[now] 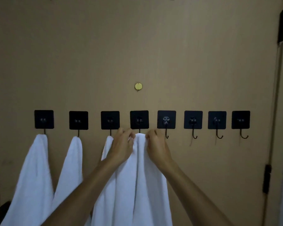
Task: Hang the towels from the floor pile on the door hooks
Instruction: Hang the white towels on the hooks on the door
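A row of several black square stick-on hooks runs across the brown door (153, 54). White towels hang from the first hook (44, 119), the second hook (78, 120) and the third hook (110, 120). A fourth white towel (142, 176) hangs down just under the fourth hook (139, 119). My left hand (123, 144) and my right hand (155, 145) pinch its top fold from either side, right below that hook's stem. Whether the hook's tip is through the cloth is hidden. The hooks to the right, starting with the fifth hook (166, 121), are bare.
A round brass peephole cover (138, 86) sits above the hook row. Black hinges (282, 26) and the door frame run down the right edge. A dark object (4, 209) shows at the lower left, behind the first towel.
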Available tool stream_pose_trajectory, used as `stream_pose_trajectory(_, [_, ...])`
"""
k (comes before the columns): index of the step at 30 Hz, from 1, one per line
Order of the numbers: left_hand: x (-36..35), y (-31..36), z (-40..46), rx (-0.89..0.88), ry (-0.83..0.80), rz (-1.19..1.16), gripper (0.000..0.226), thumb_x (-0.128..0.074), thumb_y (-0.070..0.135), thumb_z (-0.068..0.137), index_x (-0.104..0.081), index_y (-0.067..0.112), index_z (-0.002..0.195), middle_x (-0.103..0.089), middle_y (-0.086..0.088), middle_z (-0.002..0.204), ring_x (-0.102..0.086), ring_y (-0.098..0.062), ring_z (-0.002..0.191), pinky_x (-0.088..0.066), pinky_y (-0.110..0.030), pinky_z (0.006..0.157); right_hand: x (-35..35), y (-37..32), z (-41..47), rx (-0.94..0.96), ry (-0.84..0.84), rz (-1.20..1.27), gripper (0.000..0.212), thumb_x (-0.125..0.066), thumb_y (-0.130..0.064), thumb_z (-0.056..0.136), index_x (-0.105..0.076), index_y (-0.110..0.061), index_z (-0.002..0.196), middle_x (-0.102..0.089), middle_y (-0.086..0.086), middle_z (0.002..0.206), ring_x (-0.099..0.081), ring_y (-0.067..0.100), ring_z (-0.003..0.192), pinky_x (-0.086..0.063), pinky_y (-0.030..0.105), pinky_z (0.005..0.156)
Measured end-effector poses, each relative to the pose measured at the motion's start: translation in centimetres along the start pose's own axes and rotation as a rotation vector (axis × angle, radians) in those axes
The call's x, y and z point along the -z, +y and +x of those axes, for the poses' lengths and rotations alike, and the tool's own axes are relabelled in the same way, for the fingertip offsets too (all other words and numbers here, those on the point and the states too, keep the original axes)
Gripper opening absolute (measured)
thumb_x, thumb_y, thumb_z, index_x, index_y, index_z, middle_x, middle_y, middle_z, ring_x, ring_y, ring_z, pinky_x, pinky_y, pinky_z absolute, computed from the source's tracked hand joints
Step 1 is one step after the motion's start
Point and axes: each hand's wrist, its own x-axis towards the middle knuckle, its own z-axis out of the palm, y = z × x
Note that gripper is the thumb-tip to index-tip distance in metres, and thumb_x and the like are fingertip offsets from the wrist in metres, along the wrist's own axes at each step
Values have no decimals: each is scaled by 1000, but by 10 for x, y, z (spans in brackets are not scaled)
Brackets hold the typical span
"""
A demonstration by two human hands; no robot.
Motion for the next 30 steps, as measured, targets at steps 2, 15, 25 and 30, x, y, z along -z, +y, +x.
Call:
stream_pose_trajectory(2, [-29,-7,-22,97,22,-61,15,-47,20,96,-56,24,84,-49,8,93,-50,-5,81,-32,-13,70,-17,5,-19,-10,-38,13,22,-40,-10,94,-52,-5,112,-48,11,114,-43,20,95,-33,21,78])
stream_pose_trajectory(15, [-63,-12,-74,151,124,-285,52,-40,45,93,-44,14,136,-54,-3,123,-51,-9,102,-38,-17,84,-58,5,-77,-292,-35,543,45,-40,-17,99,-31,-7,142,-44,7,138,-47,14,123,-31,0,88])
stream_pose_trajectory(25, [-101,-42,-146,85,33,-191,50,-28,35,98,-3,33,142,-30,0,152,-28,-2,129,-18,-18,108,-92,39,-152,-219,-116,435,41,-39,-28,100,-43,-14,138,-55,-2,133,-55,5,117,-43,24,103])
stream_pose_trajectory(30, [-123,-39,-199,137,-189,397,64,-37,23,98,-1,5,148,-35,-21,148,-50,-27,126,-42,-32,104,-81,58,-200,-301,-557,82,33,-35,-15,101,-49,2,126,-58,16,123,-56,30,114,-44,35,97])
